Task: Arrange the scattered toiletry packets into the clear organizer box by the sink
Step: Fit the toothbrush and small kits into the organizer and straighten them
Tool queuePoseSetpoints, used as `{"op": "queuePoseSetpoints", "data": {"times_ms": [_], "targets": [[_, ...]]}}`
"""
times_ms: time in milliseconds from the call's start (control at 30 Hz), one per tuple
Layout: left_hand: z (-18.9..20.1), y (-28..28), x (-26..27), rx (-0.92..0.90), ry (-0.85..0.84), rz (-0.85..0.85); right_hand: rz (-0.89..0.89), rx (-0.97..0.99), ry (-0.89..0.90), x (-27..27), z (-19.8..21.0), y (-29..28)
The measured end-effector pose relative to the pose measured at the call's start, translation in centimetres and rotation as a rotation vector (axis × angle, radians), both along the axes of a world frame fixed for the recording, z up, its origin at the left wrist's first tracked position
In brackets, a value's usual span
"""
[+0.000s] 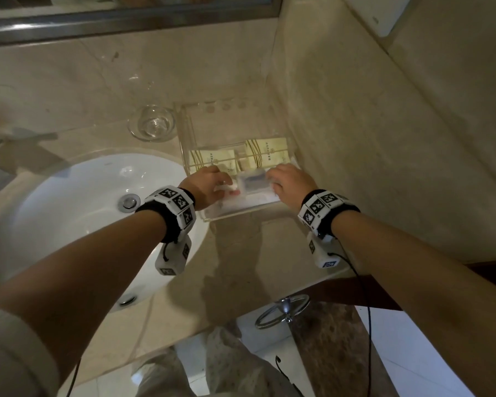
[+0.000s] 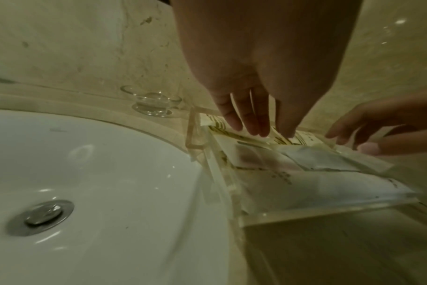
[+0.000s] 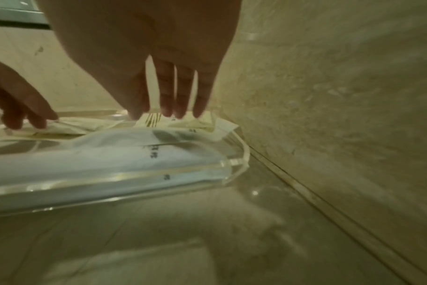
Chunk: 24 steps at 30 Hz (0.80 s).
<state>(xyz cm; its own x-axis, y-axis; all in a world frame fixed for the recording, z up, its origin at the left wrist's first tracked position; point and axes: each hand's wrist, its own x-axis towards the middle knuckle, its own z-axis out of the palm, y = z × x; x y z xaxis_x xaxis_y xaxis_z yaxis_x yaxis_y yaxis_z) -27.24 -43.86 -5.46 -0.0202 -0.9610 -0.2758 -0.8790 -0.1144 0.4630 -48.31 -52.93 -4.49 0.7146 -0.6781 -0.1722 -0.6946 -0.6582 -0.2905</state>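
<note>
The clear organizer box [image 1: 232, 213] stands on the counter to the right of the sink. Two cream packets with gold stripes [image 1: 267, 153] lie flat in it, and a see-through packet with a grey-blue insert [image 1: 252, 181] lies on white packets [image 3: 110, 154] near the front wall. My left hand [image 1: 221, 179] reaches into the box's left side, its straight fingers [image 2: 246, 123] pointing down onto the left cream packet [image 2: 219, 125]. My right hand [image 1: 275, 176] is over the right side, with its straight fingertips [image 3: 181, 111] touching the right cream packet [image 3: 200, 121]. Neither hand grips anything.
The white sink [image 1: 69, 210] with its drain [image 1: 129, 202] lies left of the box. A small glass bowl [image 1: 152, 124] stands behind the sink, touching the box's left back corner. The marble wall [image 1: 384, 138] runs close along the box's right side. Bare counter [image 1: 255, 253] lies in front.
</note>
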Motion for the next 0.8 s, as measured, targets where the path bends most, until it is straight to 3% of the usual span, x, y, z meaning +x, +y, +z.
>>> {"op": "queuePoseSetpoints", "data": {"times_ms": [100, 267, 533, 700, 800], "targets": [[0.4, -0.4, 0.0, -0.02, 0.028, 0.046, -0.044, 0.009, 0.018, 0.8, 0.5, -0.5], [0.5, -1.3, -1.6, 0.015, 0.013, -0.059, -0.084, 0.08, 0.148, 1.0, -0.1, -0.6], [-0.5, -1.6, -2.4, 0.005, -0.032, -0.137, -0.098, 0.102, 0.139, -0.2, -0.6, -1.1], [0.0, -2.0, -2.4, -0.008, -0.107, -0.15, -0.13, 0.025, 0.015, 0.1, -0.2, -1.5], [1.1, -2.2, -2.1, -0.078, -0.198, -0.001, -0.081, 0.041, -0.068, 1.7, 0.1, -1.3]]}}
